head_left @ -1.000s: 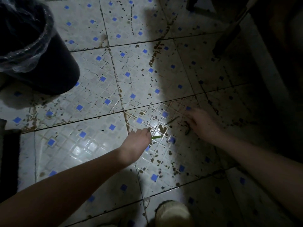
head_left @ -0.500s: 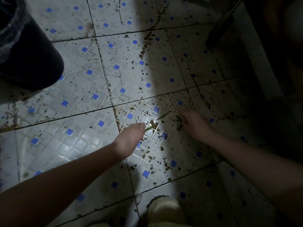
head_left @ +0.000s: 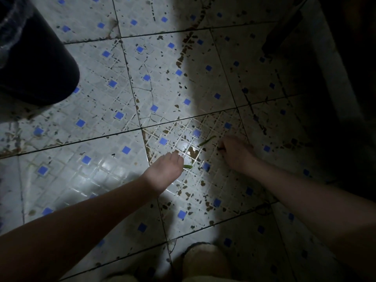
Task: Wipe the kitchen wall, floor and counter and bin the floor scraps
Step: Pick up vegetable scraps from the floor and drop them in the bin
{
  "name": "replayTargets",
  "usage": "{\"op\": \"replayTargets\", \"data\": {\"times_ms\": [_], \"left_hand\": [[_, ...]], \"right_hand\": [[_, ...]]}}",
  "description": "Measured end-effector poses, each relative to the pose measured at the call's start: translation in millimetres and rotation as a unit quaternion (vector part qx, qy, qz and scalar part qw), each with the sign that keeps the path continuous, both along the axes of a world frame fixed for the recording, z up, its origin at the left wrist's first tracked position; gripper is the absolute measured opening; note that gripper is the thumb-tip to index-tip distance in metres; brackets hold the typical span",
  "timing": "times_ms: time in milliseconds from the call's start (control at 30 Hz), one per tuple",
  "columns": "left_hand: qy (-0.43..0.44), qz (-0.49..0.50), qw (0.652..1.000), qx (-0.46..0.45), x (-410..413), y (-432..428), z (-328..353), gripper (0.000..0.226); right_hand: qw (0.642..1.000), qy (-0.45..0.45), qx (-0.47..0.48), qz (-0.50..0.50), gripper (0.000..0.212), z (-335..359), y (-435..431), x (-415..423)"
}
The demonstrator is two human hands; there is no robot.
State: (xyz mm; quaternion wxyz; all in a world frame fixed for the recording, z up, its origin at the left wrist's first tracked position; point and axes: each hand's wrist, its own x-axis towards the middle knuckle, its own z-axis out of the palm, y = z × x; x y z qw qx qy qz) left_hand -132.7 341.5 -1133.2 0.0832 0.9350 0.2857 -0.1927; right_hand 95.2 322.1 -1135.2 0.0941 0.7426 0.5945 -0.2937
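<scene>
Green scrap (head_left: 187, 166) stays pinched by fingers of the left hand (head_left: 164, 169), low over the floor (head_left: 101, 180); right hand (head_left: 237, 152) has reached a dark scrap (head_left: 220, 148), fingers curled, grip uncertain; bin (head_left: 40, 68) probably next.

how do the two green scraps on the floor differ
The short green scrap pokes out from under the left hand, bright, lit and nearly level. The long green scrap lies free beside the right hand, dimmer and slanted. Both are thin green strips on the stained tiled floor.
</scene>
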Motion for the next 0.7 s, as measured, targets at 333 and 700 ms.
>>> {"op": "replayTargets", "data": {"times_ms": [333, 700], "left_hand": [[-0.061, 0.053, 0.997, -0.007, -12.7, 22.1, -1.3, 0.036], [-0.066, 0.155, 0.985, -0.036, -29.7, 36.1, 8.3, 0.040]], "right_hand": [[0.981, 0.067, 0.131, 0.127, 0.008, 4.2, 18.0, -22.9], [0.975, -0.058, 0.102, 0.190, 0.035, 10.5, 22.5, -26.1]]}}
